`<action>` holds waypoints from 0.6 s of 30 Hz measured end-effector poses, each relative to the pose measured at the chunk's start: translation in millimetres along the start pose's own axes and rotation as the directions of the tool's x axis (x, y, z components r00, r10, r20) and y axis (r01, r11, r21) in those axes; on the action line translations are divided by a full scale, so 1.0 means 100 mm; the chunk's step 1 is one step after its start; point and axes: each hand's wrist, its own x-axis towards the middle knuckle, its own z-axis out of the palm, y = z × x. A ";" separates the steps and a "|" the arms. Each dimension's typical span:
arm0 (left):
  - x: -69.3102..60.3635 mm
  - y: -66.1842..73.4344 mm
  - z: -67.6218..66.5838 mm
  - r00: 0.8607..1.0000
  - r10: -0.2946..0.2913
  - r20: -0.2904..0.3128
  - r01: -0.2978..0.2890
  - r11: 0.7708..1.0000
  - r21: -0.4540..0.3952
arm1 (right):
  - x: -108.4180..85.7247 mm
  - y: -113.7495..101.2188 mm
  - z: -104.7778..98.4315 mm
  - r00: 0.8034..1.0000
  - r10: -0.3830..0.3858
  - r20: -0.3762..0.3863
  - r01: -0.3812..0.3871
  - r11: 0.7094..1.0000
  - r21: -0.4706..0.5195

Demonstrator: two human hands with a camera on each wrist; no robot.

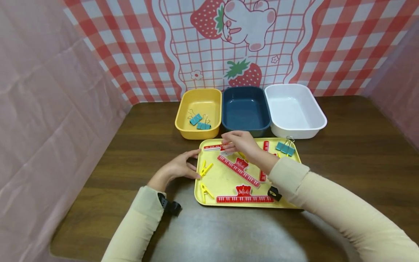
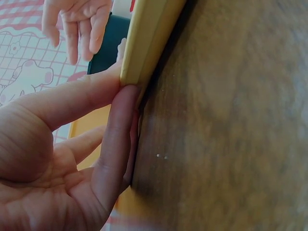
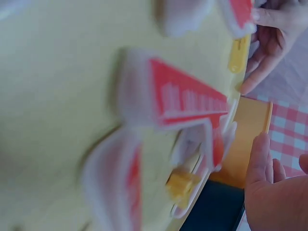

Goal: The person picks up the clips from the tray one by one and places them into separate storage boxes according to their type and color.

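The left hand (image 1: 176,166) (image 2: 62,154) holds the left edge of the yellow tray (image 1: 226,182) (image 2: 149,38) between thumb and fingers. Over the tray's back part is the right hand (image 1: 245,145) (image 3: 279,197), its fingers loosely extended and nothing visible in them. Beneath and around it lie red-and-white keyboard-patterned clips, one slanted (image 1: 237,171), one along the front (image 1: 244,199), and one at the back left (image 1: 212,147) partly hidden by the fingers. Two yellow clips (image 1: 205,169) (image 1: 206,192) lie near the left hand.
Behind the tray stand a yellow bin (image 1: 183,125) with two teal binder clips, a dark blue bin (image 1: 247,105) and a white bin (image 1: 291,109). Teal binder clips (image 1: 285,148) lie at the tray's back right, a black clip (image 1: 274,193) at its front right.
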 end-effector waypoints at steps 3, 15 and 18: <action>0.00 0.00 0.00 1.000 -0.001 0.005 0.001 1.000 -0.017 | -0.07 0.03 -0.08 1.000 -0.015 0.013 0.016 0.999 -0.040; 0.00 0.01 0.00 1.000 -0.004 0.003 0.004 1.000 -0.026 | -0.30 0.18 -0.43 0.999 -0.050 0.009 0.051 0.992 -0.119; 0.01 0.01 0.01 1.000 -0.019 -0.005 0.019 1.000 -0.014 | -0.39 0.19 -0.49 0.998 -0.056 0.017 0.058 0.992 -0.112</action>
